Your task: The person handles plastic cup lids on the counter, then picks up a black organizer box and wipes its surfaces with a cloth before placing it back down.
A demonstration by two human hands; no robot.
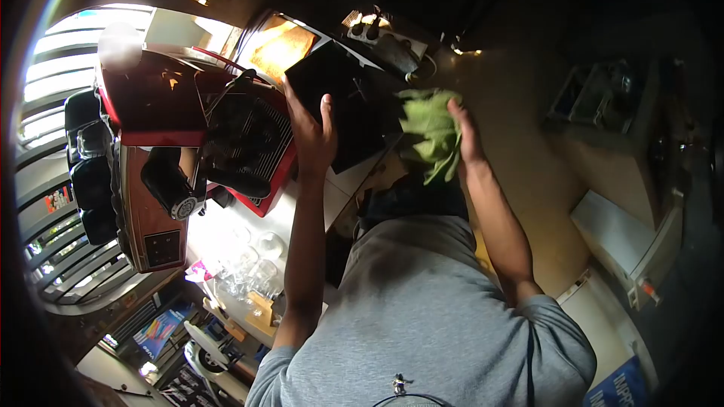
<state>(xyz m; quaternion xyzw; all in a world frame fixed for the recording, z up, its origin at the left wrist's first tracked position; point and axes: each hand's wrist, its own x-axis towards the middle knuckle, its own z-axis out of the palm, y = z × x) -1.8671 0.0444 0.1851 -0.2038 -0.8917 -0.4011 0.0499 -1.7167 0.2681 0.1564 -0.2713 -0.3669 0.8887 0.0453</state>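
A crumpled green cloth (431,132) hangs from my right hand (469,139), whose fingers are closed on its right side, over the floor beside the counter. My left hand (313,136) has its thumb and a finger stretched apart and holds nothing I can see. It is over the counter between a red espresso machine (154,98) and a flat black panel or mat (351,117). Whether it touches either one, I cannot tell. The machine's drip grate (275,132) and a black-handled portafilter (241,181) are just left of that hand.
An orange-brown cloth (283,49) lies in bright light behind the black panel, near a power strip (369,30) with plugs and cables. Several clear glasses (260,256) stand on the counter at lower left. To the right are a cabinet (603,173) and a dark crate (596,94).
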